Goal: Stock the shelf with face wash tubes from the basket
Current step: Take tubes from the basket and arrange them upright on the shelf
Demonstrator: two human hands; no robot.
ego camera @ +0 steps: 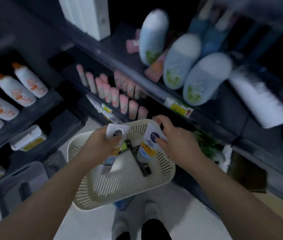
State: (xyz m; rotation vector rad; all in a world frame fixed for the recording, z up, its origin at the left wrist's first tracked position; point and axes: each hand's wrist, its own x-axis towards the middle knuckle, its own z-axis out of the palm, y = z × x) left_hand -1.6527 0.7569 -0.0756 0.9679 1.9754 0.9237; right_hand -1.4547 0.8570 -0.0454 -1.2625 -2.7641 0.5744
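Note:
A cream slotted basket (102, 193) stands on the floor below me. My left hand (101, 141) grips a white face wash tube (115, 132) with a dark round logo, held over the basket's left side. My right hand (173, 137) grips a second white and yellow face wash tube (148, 142), cap down, over the basket's right side. A dark tube (142, 165) and a green-tipped item (124, 146) lie inside the basket. A row of pink tubes (120, 94) stands on the dark shelf (154, 87) just beyond the basket.
Pale blue bottles (180, 61) stand on the upper shelf at right, white bottles with orange caps (16, 87) on the left shelf. Yellow price tags (178, 106) line the shelf edge. A grey crate (21, 186) sits on the floor at left. My shoes (154, 229) show at the bottom.

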